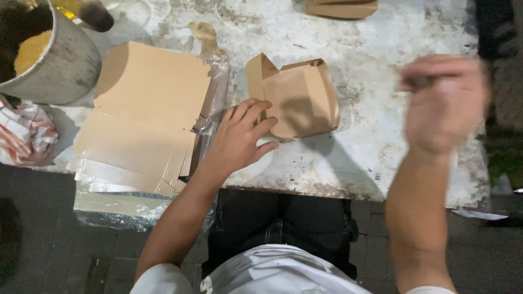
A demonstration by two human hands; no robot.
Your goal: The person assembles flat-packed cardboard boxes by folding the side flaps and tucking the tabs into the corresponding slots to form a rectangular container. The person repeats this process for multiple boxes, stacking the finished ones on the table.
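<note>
A: Survey the table (381,49) from left to right. What is at the far left?

B: A grey metal pot (65,60) with yellow crumbs in it, and below it a bunched red-and-white cloth (24,133). Next comes a stack of flat brown blanks (144,109), lying on clear plastic wrap (218,81) and overhanging the near table edge.

A: And the left hand?

B: The left hand (239,136) rests palm down just right of the stack. Its fingers (253,109) are loosely spread and touch the left edge of the box (297,98); it presses on the box and grips nothing.

A: Where is the box?

B: Near the middle of the table, a part-folded brown card box with one flap up at its upper left corner. It is apart from the stack.

A: How is it judged to handle?

B: Light, thin card: stiff along the panels, weak at the creases. It will likely slide on the worn surface unless it is pinned. It can crush or tear if it is squeezed across a panel.

A: Where should it be held?

B: By the edges or beside a fold line, with flat fingers. The raised flap is the easiest part to pinch.

A: The right hand?

B: The right hand (444,103) is raised above the right side of the table and is blurred. It appears loosely curled. Whether it holds anything cannot be told.

A: Anything beyond?

B: More brown card (340,8) lies at the far edge.
</note>
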